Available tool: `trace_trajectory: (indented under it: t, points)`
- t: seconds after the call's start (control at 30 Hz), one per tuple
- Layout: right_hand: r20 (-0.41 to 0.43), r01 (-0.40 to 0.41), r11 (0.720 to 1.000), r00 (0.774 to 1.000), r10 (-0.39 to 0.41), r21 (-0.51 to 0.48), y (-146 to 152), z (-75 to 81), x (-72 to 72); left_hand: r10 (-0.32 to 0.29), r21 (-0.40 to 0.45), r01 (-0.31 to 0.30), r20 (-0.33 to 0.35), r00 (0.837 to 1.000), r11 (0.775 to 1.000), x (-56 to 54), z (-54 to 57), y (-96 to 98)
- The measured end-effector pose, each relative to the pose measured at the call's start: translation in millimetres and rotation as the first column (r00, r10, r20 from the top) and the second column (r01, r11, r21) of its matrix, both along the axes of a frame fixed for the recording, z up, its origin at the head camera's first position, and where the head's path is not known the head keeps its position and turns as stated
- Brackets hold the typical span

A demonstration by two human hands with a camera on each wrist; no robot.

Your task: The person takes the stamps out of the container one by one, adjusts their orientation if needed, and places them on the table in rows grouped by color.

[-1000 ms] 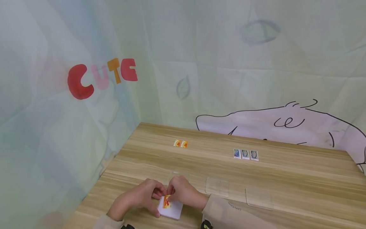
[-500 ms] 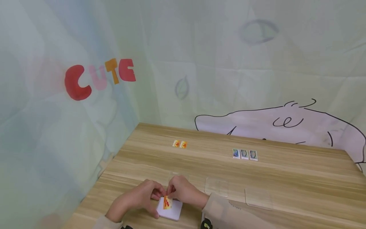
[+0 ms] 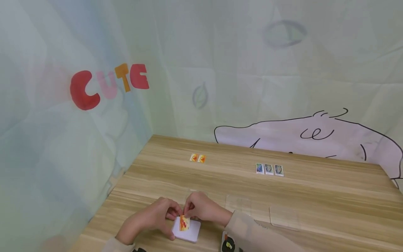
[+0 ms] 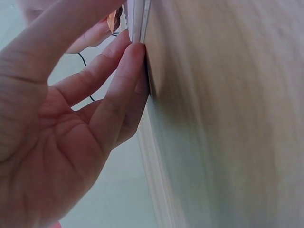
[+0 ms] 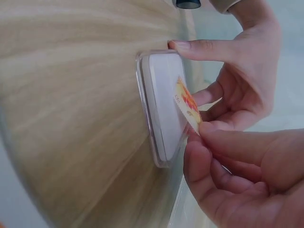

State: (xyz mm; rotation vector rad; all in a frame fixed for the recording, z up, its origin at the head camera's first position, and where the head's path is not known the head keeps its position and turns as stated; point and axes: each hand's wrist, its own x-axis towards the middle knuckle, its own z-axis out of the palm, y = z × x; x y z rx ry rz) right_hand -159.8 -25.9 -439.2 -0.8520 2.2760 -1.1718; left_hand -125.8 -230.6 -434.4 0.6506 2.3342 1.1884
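A white rounded block [image 3: 192, 233], perhaps a stack of blank cards, lies on the wooden table at the near left. In the right wrist view, the white block [image 5: 163, 104] sits in a shallow clear case [image 5: 143, 90]. My left hand [image 3: 154, 217] grips its edges, thumb at the near side and fingers at the far side. A small orange and yellow picture card [image 3: 184, 223] stands tilted over the block's top. My right hand [image 3: 203, 208] pinches one end of this card [image 5: 188, 105] between thumb and fingers; its other end meets the white surface.
Two orange cards [image 3: 197, 158] lie farther back, and three blue-grey cards [image 3: 269, 169] lie to their right. Clear square plates [image 3: 284, 218] rest on the table, one partly behind my right hand. A dark round thing [image 3: 228, 244] shows beside the right sleeve.
My right thumb, earlier lying farther over the picture card, now holds it nearer its far end, so more of the card shows. My left hand keeps its place on the block.
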Motion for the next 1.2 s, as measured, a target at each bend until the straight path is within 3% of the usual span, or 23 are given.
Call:
trace_trajectory:
  t: [0.37,0.7,1.2]
  points:
    - [0.096,-0.006,0.996,0.995,0.014,-0.084,6.6,-1.4,-8.3,0.005,-0.015,-0.005,0.022,1.0,1.0,-0.7,0.7,0.6]
    - [0.125,-0.014,0.992,0.992,0.03,-0.127,13.6,-2.3,-21.2,0.0,-0.034,0.001,0.007,1.0,0.999,-4.2,0.3,1.0]
    - [0.144,0.027,0.987,0.99,-0.003,-0.16,26.5,10.8,-34.9,0.003,0.016,-0.002,-0.003,1.0,1.0,1.0,2.2,0.9]
